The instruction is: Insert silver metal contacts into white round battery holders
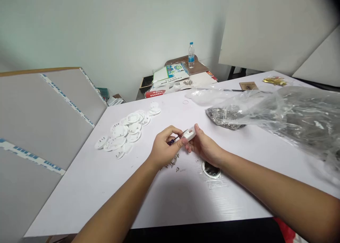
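Note:
Above the middle of the table, a small white rectangular plastic part (189, 133) with a slot in its face is held between both hands. My left hand (165, 147) is closed, its thumb on the part's near end. A thin screwdriver with a dark blue handle (171, 142) is tucked in its fingers, the shaft lying along the part. My right hand (208, 148) grips the far end, thumb on the edge and fingers beneath. Below the hands lie several small metal fittings (175, 161). Next to my right wrist is a dark round opening with a white rim (211, 169).
White round plastic discs (116, 131) are heaped on the left of the white table (111, 204). At right lies a large clear plastic bag (300, 119) with metal pieces (225, 117). Behind are a wooden block (248, 86), gold packets (274, 81) and a water bottle (191, 55). A grey panel (45, 119) borders the left.

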`<state>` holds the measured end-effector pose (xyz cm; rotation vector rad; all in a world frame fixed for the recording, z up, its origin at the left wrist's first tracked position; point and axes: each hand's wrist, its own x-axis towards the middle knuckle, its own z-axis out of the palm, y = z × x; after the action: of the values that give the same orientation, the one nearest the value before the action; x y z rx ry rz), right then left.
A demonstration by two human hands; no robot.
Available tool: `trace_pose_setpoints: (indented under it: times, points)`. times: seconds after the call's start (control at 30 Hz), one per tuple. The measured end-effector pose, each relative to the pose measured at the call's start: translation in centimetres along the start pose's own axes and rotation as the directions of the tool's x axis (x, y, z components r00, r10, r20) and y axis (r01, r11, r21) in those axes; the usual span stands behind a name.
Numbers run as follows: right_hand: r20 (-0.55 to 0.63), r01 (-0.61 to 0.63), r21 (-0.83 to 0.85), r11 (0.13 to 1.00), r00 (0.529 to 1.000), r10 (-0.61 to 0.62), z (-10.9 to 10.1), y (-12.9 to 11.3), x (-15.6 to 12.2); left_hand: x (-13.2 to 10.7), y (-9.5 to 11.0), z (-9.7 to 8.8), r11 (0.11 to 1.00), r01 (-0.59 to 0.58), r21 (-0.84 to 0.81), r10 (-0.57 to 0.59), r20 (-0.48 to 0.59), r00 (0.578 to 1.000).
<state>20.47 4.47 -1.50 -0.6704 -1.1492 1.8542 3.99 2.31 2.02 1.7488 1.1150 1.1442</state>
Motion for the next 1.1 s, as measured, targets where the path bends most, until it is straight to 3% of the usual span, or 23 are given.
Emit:
trace_pose_setpoints:
  times: [0.1,0.2,0.4,0.47,0.63,0.7,0.77,0.87,0.97,1.1]
  points:
    - [-0.003,0.076,-0.162,0.984,0.997,-0.077,-0.3,0.0,0.0,-0.2,-0.3,0.1,0.977,0.103,-0.188,-0.104,0.003,0.995]
    - [0.029,0.134,-0.262,0.956,0.991,-0.132,-0.4,0.1,-0.3,-0.8,-1.4,0.2,0.952,0.088,-0.294,-0.106,-0.044,0.993]
    - [-0.022,0.195,-0.462,0.865,0.973,-0.231,-0.5,0.4,-1.1,-1.7,-3.1,0.5,0.944,0.06,-0.325,-0.118,-0.163,0.98]
    - [-0.035,0.221,-0.557,0.801,0.957,-0.289,-0.6,0.3,-1.3,-1.7,-3.1,0.6,0.947,0.086,-0.311,-0.145,-0.173,0.974]
    - [0.003,0.29,-0.79,0.54,0.883,-0.47,-0.5,-0.4,-1.4,-1.6,-2.9,0.6,0.948,0.131,-0.29,-0.185,-0.167,0.968]
    - [0.009,0.289,-0.813,0.506,0.874,-0.486,-0.5,-0.5,-1.4,-1.6,-2.9,0.6,0.944,0.144,-0.298,-0.197,-0.156,0.968]
    - [-0.012,0.266,-0.79,0.552,0.894,-0.447,-0.4,-0.5,-1.4,-1.5,-2.9,0.6,0.942,0.159,-0.296,-0.213,-0.161,0.964]
    - [-0.081,0.168,-0.652,0.739,0.954,-0.288,-0.2,-0.6,-1.4,-1.4,-2.9,0.7,0.933,0.168,-0.318,-0.226,-0.156,0.961]
    - [-0.105,0.079,-0.473,0.877,0.984,-0.145,0.2,-0.7,-1.3,-1.3,-2.9,0.6,0.882,0.183,-0.435,-0.221,-0.039,0.975]
    - [-0.11,0.039,-0.351,0.936,0.99,-0.083,0.4,-0.8,-1.1,-1.3,-3.1,0.5,0.8,0.213,-0.561,-0.181,0.113,0.977]
